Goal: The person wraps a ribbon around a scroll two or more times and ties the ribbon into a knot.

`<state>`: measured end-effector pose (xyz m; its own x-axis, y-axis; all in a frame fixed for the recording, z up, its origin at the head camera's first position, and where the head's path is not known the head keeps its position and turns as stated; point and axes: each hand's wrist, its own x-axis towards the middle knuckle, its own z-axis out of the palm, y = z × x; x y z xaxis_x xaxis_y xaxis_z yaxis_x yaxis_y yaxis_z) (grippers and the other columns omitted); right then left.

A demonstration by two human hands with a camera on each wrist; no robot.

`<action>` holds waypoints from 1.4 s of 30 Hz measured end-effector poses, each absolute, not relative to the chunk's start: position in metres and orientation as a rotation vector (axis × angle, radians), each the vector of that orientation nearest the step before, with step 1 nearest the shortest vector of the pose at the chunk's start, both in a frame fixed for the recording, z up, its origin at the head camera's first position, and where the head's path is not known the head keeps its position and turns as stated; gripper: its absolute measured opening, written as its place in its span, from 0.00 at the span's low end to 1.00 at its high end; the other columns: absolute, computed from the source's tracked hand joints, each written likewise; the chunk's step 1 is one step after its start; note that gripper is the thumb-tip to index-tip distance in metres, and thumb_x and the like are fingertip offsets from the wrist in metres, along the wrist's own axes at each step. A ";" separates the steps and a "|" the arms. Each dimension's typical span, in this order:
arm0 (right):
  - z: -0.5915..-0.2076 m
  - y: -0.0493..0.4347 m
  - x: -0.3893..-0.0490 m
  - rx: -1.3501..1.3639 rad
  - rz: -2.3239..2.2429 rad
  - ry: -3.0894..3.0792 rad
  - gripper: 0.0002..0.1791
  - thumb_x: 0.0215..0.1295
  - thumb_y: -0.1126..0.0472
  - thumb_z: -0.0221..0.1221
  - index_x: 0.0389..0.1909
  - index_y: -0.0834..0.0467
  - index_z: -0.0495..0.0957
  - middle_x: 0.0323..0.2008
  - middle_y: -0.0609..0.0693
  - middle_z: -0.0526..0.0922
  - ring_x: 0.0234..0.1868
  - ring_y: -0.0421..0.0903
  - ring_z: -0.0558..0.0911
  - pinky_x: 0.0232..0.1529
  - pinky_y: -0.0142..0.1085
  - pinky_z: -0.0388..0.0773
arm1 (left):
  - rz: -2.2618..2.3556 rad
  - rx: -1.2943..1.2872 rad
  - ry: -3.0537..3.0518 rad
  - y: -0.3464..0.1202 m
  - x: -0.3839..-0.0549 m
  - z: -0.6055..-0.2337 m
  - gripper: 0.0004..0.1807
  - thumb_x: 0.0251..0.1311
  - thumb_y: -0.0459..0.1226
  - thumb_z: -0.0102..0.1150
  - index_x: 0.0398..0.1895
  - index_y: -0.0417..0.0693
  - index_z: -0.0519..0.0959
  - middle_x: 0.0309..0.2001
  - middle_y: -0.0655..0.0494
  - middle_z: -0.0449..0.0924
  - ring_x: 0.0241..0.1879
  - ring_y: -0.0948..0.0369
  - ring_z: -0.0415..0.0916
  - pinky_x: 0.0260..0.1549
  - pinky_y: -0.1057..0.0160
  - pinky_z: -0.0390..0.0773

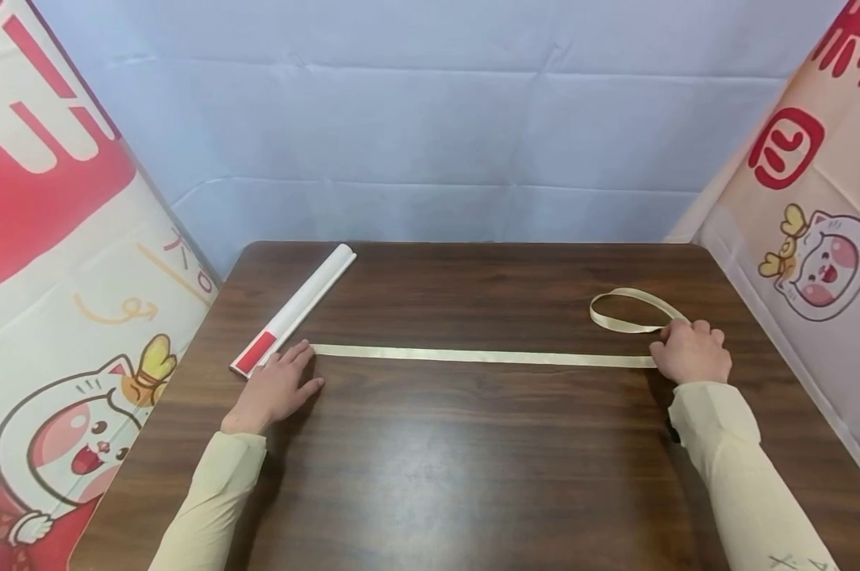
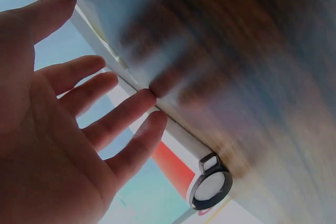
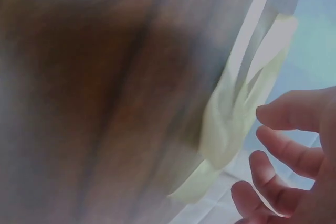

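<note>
A cream ribbon (image 1: 473, 355) lies in a straight line across the brown table between both hands. At its left end, my left hand (image 1: 276, 386) rests with fingers spread; the left wrist view shows them slightly bent, with nothing in the palm. My right hand (image 1: 692, 353) is at the ribbon's other end, where a loose loop (image 1: 626, 291) curves away behind it. Seen from the right wrist, the fingers (image 3: 283, 153) are loosely curved and stand beside the folded ribbon (image 3: 223, 132), with a gap between thumb and fingertips.
A white roll (image 1: 309, 293) with a red label (image 1: 257, 351) lies slantwise at the table's left, close by the left fingertips. Its end shows a black ring (image 2: 227, 187). Printed cloth backdrops (image 1: 430, 127) surround the brown table (image 1: 430, 476) at the back and sides.
</note>
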<state>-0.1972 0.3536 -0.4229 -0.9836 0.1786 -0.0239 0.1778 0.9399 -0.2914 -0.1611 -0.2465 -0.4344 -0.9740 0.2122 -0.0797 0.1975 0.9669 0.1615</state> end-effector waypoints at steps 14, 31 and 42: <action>-0.404 0.307 -0.229 -0.215 0.531 -2.910 0.18 0.66 0.54 0.41 0.19 0.57 0.68 0.14 0.52 0.69 0.18 0.52 0.68 0.15 0.41 0.58 | 0.298 0.049 3.480 -0.258 -0.158 -0.420 0.14 0.59 0.38 0.55 0.38 0.34 0.78 0.32 0.36 0.80 0.32 0.39 0.76 0.25 0.42 0.71; -0.402 0.204 -0.259 -0.017 0.755 -2.940 0.18 0.66 0.50 0.46 0.36 0.56 0.80 0.34 0.58 0.83 0.33 0.59 0.80 0.29 0.49 0.72 | 0.340 -0.378 3.250 -0.269 -0.181 -0.423 0.18 0.59 0.39 0.50 0.36 0.26 0.71 0.38 0.30 0.74 0.41 0.35 0.72 0.36 0.37 0.72; -0.412 0.136 -0.254 0.236 0.815 -2.952 0.13 0.68 0.52 0.49 0.35 0.54 0.79 0.27 0.50 0.80 0.26 0.50 0.76 0.30 0.44 0.72 | 0.422 -0.427 2.990 -0.278 -0.198 -0.429 0.26 0.62 0.44 0.52 0.47 0.24 0.68 0.46 0.28 0.72 0.48 0.34 0.72 0.45 0.37 0.74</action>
<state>-0.2541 0.1357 -0.4121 -0.9857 -0.1291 0.1079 -0.1662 0.8474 -0.5042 -0.1977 -0.2775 -0.4290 -0.9567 -0.2610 -0.1290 -0.2865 0.9228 0.2577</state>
